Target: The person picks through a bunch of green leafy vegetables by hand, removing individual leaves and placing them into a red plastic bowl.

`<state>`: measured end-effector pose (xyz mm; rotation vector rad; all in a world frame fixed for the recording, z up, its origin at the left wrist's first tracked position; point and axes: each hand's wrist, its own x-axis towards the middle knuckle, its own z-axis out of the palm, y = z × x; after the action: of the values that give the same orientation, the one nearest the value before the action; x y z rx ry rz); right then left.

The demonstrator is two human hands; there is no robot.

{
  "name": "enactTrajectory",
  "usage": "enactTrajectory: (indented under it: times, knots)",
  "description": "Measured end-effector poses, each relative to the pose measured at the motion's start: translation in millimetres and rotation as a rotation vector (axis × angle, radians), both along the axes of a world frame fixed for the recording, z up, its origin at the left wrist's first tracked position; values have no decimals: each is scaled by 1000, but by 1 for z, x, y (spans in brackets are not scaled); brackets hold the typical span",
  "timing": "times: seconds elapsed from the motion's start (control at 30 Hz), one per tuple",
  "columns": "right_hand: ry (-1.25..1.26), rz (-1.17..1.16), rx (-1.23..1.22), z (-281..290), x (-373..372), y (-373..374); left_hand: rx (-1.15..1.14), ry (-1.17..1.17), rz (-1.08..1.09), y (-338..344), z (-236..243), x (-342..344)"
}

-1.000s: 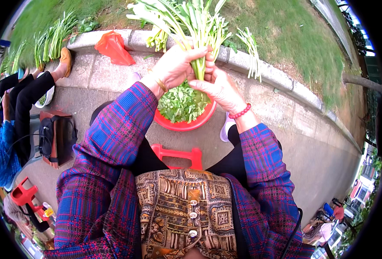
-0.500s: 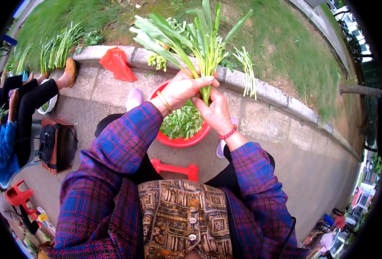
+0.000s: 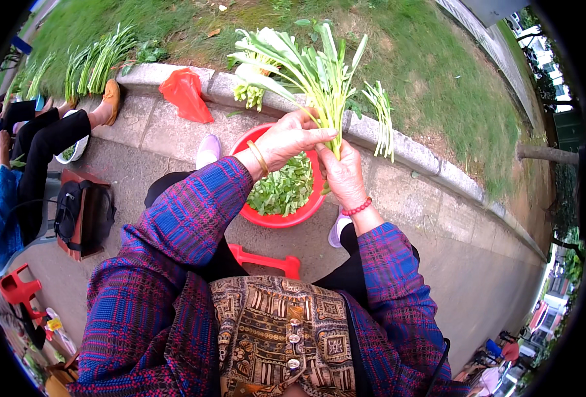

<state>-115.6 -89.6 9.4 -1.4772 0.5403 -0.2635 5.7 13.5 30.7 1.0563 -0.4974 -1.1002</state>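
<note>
A bunch of leafy greens (image 3: 327, 89) with long pale stalks is gripped by both my hands, leaves pointing away from me. My left hand (image 3: 285, 140), with a bangle at the wrist, closes around the stalks. Just below it, my right hand (image 3: 343, 173), wearing a red bead bracelet, is closed on the lower stalk ends. Underneath and a little left, a red basin (image 3: 243, 213) stands on the ground, with cut green leaves (image 3: 281, 190) in it. My hands and sleeve hide part of its rim.
Along the stone kerb (image 3: 432, 157) lie another bundle of greens (image 3: 256, 73), loose stalks (image 3: 381, 119) and a red plastic bag (image 3: 186, 96). A red stool (image 3: 264, 262) is beneath me. To the left, another person (image 3: 2, 212) sits near a black bag (image 3: 75, 215).
The bunch and both hands have come slightly nearer and to the right. My right hand has turned a little, still at the stalk ends.
</note>
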Motion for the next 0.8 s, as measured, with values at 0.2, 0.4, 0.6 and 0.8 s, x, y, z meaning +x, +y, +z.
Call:
enactTrajectory:
  times: [0.2, 0.4, 0.6, 0.8]
  knots:
    - [-43, -70, 42, -2, -1, -14, 172, -64, 70, 12, -5, 10]
    - [17, -87, -384, -1, -5, -27, 211, -124, 140, 16, -1, 18]
    - [157, 26, -1117, 0, -6, -5, -98, 223, 205, 1, 3, -2]
    - [251, 173, -937, 6, -3, 12, -143, 449, 372, -7, -15, 3]
